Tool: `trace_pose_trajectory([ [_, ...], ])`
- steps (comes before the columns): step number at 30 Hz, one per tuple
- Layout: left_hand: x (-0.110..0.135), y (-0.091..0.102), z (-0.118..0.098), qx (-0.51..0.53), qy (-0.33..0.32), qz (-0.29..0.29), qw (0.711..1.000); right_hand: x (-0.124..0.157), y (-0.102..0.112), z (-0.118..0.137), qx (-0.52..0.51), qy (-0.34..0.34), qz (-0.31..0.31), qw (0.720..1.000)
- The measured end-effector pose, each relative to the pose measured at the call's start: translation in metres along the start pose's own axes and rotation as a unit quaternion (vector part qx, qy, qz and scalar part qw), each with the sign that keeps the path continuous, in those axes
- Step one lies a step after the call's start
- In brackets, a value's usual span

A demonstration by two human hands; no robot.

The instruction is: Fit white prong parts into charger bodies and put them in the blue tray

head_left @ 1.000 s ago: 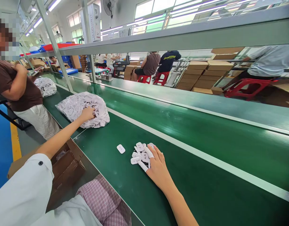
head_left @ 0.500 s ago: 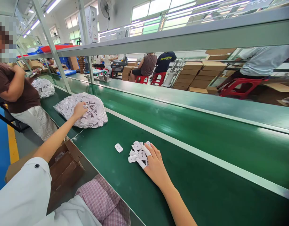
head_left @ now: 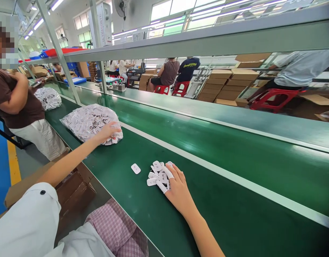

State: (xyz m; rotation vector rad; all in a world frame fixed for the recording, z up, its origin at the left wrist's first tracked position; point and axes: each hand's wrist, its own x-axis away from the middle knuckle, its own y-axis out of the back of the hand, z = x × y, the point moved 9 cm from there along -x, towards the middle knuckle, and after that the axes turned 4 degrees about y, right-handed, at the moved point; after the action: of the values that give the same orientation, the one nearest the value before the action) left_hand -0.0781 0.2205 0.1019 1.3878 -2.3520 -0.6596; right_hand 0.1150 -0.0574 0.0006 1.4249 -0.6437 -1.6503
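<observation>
A clear plastic bag [head_left: 73, 123] full of small white rounded tags lies on the green conveyor belt [head_left: 121, 185]. Above the bag's right side is my left hand [head_left: 110, 131], its fingers smeared by motion, so whether they hold anything is unclear. My right hand [head_left: 177, 187] rests against a small pile of white tags [head_left: 156, 175]. Its thumb and forefinger, in white finger cots, lie apart along the pile's near and right sides. A single white tag [head_left: 136, 169] lies flat on the belt, left of the pile.
A white strip [head_left: 207, 166] runs lengthwise along the belt. Farther left lies another filled bag [head_left: 48, 99], near a standing person [head_left: 18, 100]. A shelf beam [head_left: 180, 43] crosses overhead on metal posts. Below the belt's near edge sits an open carton [head_left: 76, 192].
My left hand has moved right across the bag, from the tags in its middle to above its right side. My right hand and the pile stay nearly still.
</observation>
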Motion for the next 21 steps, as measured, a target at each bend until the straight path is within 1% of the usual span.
trace_pose_trajectory([
  [2, 0.018, -0.051, -0.002, -0.034, -0.034, 0.077, 0.996, 0.0, 0.0, -0.001, -0.002, -0.001, -0.001, 1.0],
  [3, 0.027, -0.074, -0.002, -0.054, -0.053, 0.106, 0.991, 0.001, 0.0, -0.001, -0.004, -0.001, -0.001, 1.0],
  [5, 0.043, -0.113, -0.003, -0.095, -0.095, 0.148, 0.98, 0.001, 0.0, -0.002, -0.006, -0.002, 0.002, 1.0],
  [6, 0.05, -0.128, -0.004, -0.115, -0.114, 0.159, 0.974, 0.001, 0.0, -0.002, -0.004, 0.0, 0.005, 1.0],
  [8, 0.062, -0.149, -0.009, -0.146, -0.148, 0.172, 0.963, 0.001, 0.0, -0.001, 0.003, 0.003, 0.01, 1.0],
  [11, 0.079, -0.166, -0.024, -0.171, -0.19, 0.202, 0.945, 0.001, 0.001, 0.002, 0.016, 0.007, 0.012, 1.0],
  [13, 0.09, -0.169, -0.038, -0.182, -0.213, 0.223, 0.934, 0.001, 0.001, 0.003, 0.024, 0.01, 0.009, 1.0],
  [14, 0.094, -0.167, -0.045, -0.191, -0.222, 0.227, 0.929, 0.001, 0.001, 0.004, 0.028, 0.013, 0.007, 0.999],
  [16, 0.097, -0.155, -0.056, -0.218, -0.234, 0.213, 0.923, 0.0, 0.002, 0.005, 0.037, 0.02, 0.002, 0.999],
  [18, 0.088, -0.129, -0.062, -0.255, -0.233, 0.169, 0.923, 0.0, 0.002, 0.007, 0.044, 0.027, 0.0, 0.999],
  [19, 0.079, -0.11, -0.063, -0.276, -0.225, 0.134, 0.925, 0.0, 0.002, 0.007, 0.047, 0.028, 0.0, 0.999],
  [21, 0.054, -0.063, -0.056, -0.321, -0.187, 0.047, 0.927, 0.0, 0.002, 0.007, 0.05, 0.027, 0.006, 0.998],
])
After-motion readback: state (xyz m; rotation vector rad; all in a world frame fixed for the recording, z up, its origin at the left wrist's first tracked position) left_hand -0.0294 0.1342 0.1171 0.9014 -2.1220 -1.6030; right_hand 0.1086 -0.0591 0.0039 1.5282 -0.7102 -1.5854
